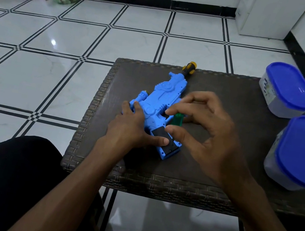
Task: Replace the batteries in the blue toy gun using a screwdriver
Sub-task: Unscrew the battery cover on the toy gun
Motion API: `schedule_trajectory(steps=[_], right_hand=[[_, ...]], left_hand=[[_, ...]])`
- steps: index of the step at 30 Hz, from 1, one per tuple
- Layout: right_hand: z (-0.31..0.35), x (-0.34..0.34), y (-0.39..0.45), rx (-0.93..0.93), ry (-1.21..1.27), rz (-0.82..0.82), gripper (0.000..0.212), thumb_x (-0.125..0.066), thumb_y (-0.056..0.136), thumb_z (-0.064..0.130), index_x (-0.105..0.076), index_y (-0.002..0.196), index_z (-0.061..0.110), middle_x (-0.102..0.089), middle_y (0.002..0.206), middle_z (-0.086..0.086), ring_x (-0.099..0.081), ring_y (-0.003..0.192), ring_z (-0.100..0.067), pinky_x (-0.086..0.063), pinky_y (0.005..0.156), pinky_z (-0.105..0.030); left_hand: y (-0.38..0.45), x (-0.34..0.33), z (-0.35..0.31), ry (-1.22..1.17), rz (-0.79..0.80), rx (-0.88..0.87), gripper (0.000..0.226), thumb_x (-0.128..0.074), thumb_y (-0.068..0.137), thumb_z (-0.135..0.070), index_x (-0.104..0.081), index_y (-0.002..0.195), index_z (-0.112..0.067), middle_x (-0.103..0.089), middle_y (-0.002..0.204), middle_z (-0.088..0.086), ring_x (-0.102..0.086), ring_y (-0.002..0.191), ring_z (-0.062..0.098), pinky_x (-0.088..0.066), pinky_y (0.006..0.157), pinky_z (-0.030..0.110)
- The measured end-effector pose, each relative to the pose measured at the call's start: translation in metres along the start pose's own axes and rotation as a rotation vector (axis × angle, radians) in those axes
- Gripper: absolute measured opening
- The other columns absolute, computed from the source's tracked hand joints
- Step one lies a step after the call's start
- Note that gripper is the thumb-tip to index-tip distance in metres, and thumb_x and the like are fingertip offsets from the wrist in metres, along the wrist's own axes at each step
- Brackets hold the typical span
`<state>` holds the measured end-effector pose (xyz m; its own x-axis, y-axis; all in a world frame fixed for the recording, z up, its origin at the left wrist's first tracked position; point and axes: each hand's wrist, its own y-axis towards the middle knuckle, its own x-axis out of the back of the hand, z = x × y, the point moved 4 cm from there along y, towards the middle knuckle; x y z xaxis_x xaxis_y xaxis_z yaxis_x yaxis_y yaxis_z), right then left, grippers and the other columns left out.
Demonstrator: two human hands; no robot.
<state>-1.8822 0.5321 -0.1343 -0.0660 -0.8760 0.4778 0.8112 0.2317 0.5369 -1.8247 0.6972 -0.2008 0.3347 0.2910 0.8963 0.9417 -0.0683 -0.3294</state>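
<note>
The blue toy gun (162, 100) lies flat on the dark wicker table (231, 100), its yellow and black muzzle (188, 68) pointing away from me. My left hand (133, 126) presses down on the gun's near part, thumb resting on the black battery cover (161, 139) in the grip. My right hand (206, 129) hovers just right of the gun, its fingertips closed around the green handle of a screwdriver (177, 119) that stands over the grip. The screwdriver's tip is hidden by the fingers.
Two grey tubs with blue lids stand at the table's right side, one farther off (288, 90) and one nearer (304, 152). My dark-trousered knee (21, 173) is left of the table. White tiled floor lies beyond.
</note>
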Motion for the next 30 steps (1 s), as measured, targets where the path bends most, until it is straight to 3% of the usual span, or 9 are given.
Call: schedule_trajectory(steps=[3,6,9,13,16,30], right_hand=[[-0.003,0.003,0.000,-0.010,0.004,-0.032,0.018,-0.075,0.084,0.004,-0.072,0.101,0.009,-0.060,0.102,-0.004,-0.064,0.091,-0.015,-0.054,0.082,-0.030],[-0.002,0.001,-0.003,-0.051,0.032,-0.008,0.031,-0.066,0.088,-0.005,-0.067,0.115,0.010,-0.069,0.107,0.000,-0.067,0.101,-0.010,-0.055,0.087,-0.025],[0.000,-0.002,-0.004,-0.025,0.014,0.010,0.033,-0.060,0.085,-0.011,-0.069,0.111,0.008,-0.068,0.111,-0.002,-0.065,0.107,-0.010,-0.053,0.089,-0.025],[-0.002,-0.002,-0.004,-0.001,-0.022,-0.005,0.022,-0.072,0.086,0.008,-0.073,0.107,0.015,-0.059,0.110,-0.005,-0.064,0.098,-0.018,-0.054,0.084,-0.038],[-0.003,-0.001,-0.003,0.026,-0.057,0.001,0.022,-0.072,0.087,0.006,-0.072,0.108,0.011,-0.063,0.103,-0.005,-0.065,0.093,-0.018,-0.055,0.079,-0.037],[0.000,0.008,-0.003,0.030,-0.066,-0.042,0.021,-0.070,0.089,0.003,-0.071,0.110,0.009,-0.064,0.104,-0.005,-0.065,0.095,-0.013,-0.054,0.082,-0.025]], left_hand=[[0.001,0.000,0.000,0.005,0.008,0.012,0.136,-0.068,0.060,-0.076,0.002,0.154,-0.008,0.003,0.158,0.014,-0.023,0.143,0.033,-0.034,0.111,0.044],[0.001,0.000,0.000,0.004,0.005,0.014,0.135,-0.069,0.060,-0.075,0.002,0.154,-0.008,0.002,0.158,0.014,-0.022,0.144,0.032,-0.034,0.110,0.043],[0.001,0.000,-0.001,0.009,0.003,0.015,0.133,-0.069,0.062,-0.074,0.001,0.153,-0.007,0.000,0.157,0.013,-0.023,0.143,0.032,-0.035,0.107,0.043],[0.001,0.001,-0.001,0.008,-0.002,0.010,0.132,-0.069,0.063,-0.074,-0.001,0.153,-0.007,-0.003,0.156,0.014,-0.023,0.143,0.032,-0.035,0.108,0.043],[0.000,0.001,-0.001,0.006,0.007,0.011,0.133,-0.068,0.062,-0.075,0.001,0.154,-0.007,-0.001,0.157,0.014,-0.022,0.143,0.033,-0.035,0.108,0.043],[0.000,0.000,0.000,-0.002,0.000,0.017,0.134,-0.069,0.061,-0.075,0.000,0.154,-0.008,0.000,0.158,0.013,-0.024,0.142,0.033,-0.036,0.108,0.044]])
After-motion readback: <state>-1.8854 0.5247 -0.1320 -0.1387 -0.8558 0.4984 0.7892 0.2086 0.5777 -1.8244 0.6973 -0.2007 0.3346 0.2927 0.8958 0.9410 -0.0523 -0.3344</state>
